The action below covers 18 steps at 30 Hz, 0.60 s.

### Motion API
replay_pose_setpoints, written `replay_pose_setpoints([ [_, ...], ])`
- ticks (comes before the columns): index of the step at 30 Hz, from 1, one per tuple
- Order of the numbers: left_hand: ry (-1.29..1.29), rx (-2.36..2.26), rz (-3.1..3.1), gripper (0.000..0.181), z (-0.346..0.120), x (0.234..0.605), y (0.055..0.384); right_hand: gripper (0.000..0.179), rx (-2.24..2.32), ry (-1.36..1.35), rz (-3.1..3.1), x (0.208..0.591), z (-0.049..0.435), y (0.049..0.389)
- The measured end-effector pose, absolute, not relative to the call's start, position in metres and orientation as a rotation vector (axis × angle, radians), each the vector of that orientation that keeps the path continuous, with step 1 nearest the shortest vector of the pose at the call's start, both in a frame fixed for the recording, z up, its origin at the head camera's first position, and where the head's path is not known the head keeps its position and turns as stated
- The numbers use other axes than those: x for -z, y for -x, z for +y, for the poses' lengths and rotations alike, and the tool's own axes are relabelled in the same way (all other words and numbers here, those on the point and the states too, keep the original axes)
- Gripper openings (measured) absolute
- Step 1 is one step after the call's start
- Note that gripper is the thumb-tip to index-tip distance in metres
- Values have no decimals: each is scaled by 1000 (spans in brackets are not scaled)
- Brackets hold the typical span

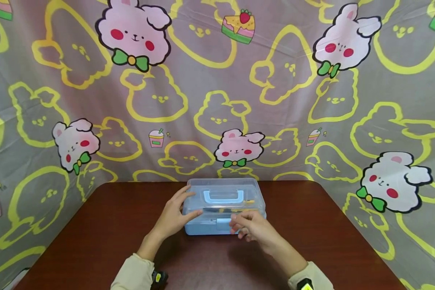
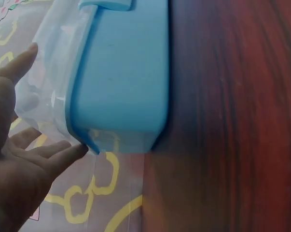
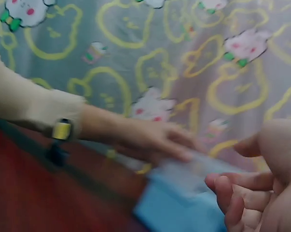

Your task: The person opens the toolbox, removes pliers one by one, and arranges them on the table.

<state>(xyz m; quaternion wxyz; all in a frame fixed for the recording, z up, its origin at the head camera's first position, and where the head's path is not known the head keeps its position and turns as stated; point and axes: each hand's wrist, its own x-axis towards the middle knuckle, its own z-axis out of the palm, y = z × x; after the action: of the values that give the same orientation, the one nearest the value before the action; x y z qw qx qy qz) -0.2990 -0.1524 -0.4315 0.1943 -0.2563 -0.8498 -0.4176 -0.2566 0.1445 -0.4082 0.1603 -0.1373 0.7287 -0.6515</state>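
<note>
A storage box with a light blue base (image 1: 203, 229) and a clear lid (image 1: 222, 185) stands on the table, lid down. A light blue handle (image 1: 223, 201) lies on the lid, and a latch (image 1: 222, 221) sits at the front. My left hand (image 1: 174, 214) rests at the box's left end, fingers fairly straight and spread, the thumb by the lid's front edge. In the left wrist view its fingertips are right at the lid's rim. My right hand (image 1: 256, 229) is at the latch's right end, fingers loosely bent with nothing between them; the thumb stands apart in the right wrist view.
Some yellow items (image 1: 250, 201) show dimly through the lid. The dark red-brown table (image 1: 112, 233) carries the box near its back edge. Behind and at both sides hangs a grey cloth (image 1: 210, 80) with cartoon rabbits.
</note>
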Motion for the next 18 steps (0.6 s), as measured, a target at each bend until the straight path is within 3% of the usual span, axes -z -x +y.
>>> replay_pose_setpoints([
  [12, 748, 1260, -2362, 56, -152, 435, 298, 78, 2060, -110, 1652, 467, 109, 251],
  [18, 752, 1251, -2348, 52, -156, 435, 299, 77, 2223, -240, 1590, 468, 99, 254],
])
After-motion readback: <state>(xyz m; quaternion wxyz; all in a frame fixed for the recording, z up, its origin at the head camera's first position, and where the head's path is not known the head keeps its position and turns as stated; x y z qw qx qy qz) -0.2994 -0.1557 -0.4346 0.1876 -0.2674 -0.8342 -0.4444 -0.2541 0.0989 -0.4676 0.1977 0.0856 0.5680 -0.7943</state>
